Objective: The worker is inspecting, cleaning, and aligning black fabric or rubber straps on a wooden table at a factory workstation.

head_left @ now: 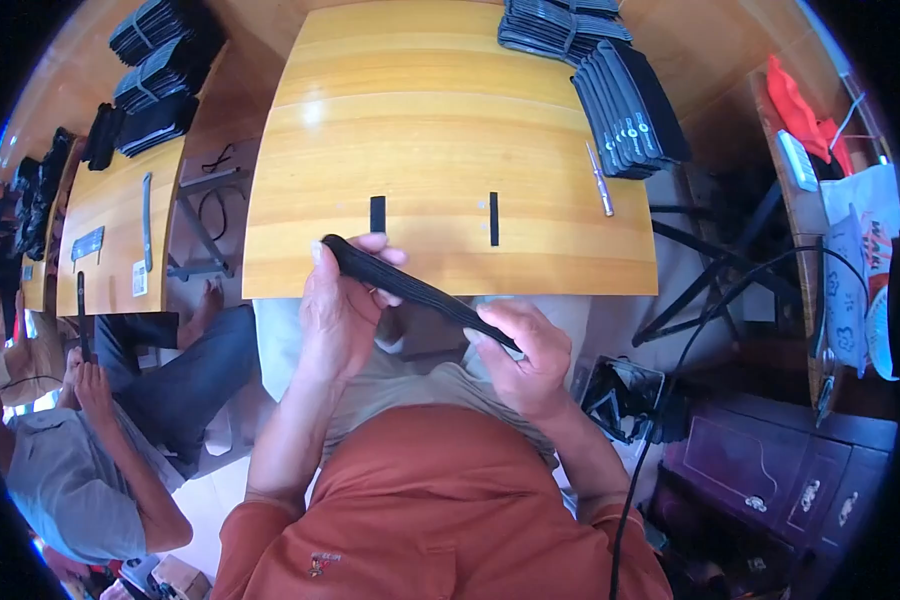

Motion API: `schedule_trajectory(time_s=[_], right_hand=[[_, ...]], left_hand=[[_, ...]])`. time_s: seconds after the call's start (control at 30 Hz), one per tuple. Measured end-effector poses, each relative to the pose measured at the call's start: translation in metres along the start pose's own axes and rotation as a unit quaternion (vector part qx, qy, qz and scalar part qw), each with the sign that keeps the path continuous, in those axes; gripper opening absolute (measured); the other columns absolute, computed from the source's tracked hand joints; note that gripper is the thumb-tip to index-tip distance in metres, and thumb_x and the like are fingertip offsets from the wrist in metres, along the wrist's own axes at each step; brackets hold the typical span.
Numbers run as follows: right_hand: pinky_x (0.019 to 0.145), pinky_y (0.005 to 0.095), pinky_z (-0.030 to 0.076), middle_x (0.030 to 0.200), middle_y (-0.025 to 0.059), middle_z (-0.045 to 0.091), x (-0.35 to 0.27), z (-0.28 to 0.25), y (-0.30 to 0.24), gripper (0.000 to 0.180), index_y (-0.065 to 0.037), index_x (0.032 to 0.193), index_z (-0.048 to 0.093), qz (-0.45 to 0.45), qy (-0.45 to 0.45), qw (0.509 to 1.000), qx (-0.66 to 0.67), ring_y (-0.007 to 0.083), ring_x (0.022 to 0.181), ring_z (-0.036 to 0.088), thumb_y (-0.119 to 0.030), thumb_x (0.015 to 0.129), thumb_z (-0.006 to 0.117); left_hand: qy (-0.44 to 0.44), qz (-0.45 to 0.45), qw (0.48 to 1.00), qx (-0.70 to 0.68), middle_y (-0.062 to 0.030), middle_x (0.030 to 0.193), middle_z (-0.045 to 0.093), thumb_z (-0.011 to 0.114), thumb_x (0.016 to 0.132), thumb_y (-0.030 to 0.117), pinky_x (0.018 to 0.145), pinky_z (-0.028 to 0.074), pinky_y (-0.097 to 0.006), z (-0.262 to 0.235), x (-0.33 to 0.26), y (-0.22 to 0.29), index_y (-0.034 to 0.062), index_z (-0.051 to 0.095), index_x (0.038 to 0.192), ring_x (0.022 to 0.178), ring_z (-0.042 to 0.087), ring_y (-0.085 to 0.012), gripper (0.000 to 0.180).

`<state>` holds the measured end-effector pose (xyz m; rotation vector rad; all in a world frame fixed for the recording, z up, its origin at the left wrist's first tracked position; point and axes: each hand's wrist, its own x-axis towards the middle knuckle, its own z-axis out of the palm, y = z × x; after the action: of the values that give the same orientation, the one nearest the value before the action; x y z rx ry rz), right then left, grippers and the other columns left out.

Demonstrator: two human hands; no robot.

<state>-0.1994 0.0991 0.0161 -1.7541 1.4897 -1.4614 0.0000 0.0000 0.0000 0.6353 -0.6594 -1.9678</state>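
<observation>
A long black ribbed fabric band (410,285) stretches slantwise between my hands, over the near edge of the table. My left hand (332,312) pinches its upper left end between thumb and fingers. At the lower right end, my right hand (532,355) grips it with thumb and forefinger. Just beyond the hands, a short black strip (377,214) lies on the wooden table (400,110). A second black strip (494,219) lies to its right.
Carded black-and-grey packs (620,110) are stacked at the table's right, with bundled packs (562,28) behind. A thin pen-like tool (600,180) lies nearby. On the left, another person (85,480) sits at a second table (120,215). A black cable (670,400) hangs at my right.
</observation>
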Motion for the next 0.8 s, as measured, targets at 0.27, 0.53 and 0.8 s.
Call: schedule_trajectory(time_s=[0.27, 0.53, 0.8], right_hand=[[0.064, 0.0351, 0.058, 0.101, 0.0157, 0.069, 0.027, 0.01, -0.003, 0.042, 0.0, 0.107, 0.069, -0.172, 0.011, 0.977, -0.126, 0.0284, 0.079, 0.071, 0.005, 0.068, 0.084], [0.062, 0.0353, 0.057, 0.094, 0.015, 0.071, 0.031, 0.008, 0.013, 0.033, 0.0, 0.096, 0.069, -0.165, -0.042, 0.978, -0.12, 0.0284, 0.075, 0.07, -0.005, 0.069, 0.087], [0.086, 0.0435, 0.052, 0.107, 0.0148, 0.069, 0.096, -0.054, 0.081, 0.019, -0.005, 0.1, 0.07, -0.025, 0.081, 0.887, -0.454, 0.0354, 0.1, 0.065, -0.02, 0.088, 0.073]], left_hand=[[-0.03, -0.066, 0.993, 0.088, -0.0099, 0.113, 0.069, 0.062, 0.102, 0.018, 0.087, 0.052, -0.029, 0.024, -0.013, -0.011, -0.0001, 0.062, 0.121, 0.097, 0.065, -0.0127, 0.026], [-0.037, -0.055, 0.994, 0.086, -0.0138, 0.114, 0.07, 0.068, 0.097, 0.01, 0.086, 0.056, -0.032, 0.013, -0.005, -0.016, -0.0014, 0.061, 0.119, 0.099, 0.068, -0.0163, 0.025], [-0.005, -0.095, 0.995, 0.039, -0.0231, 0.12, 0.066, 0.058, 0.103, 0.013, 0.072, 0.064, -0.034, -0.005, -0.018, 0.001, 0.0035, 0.046, 0.124, 0.085, 0.074, -0.0251, 0.026]])
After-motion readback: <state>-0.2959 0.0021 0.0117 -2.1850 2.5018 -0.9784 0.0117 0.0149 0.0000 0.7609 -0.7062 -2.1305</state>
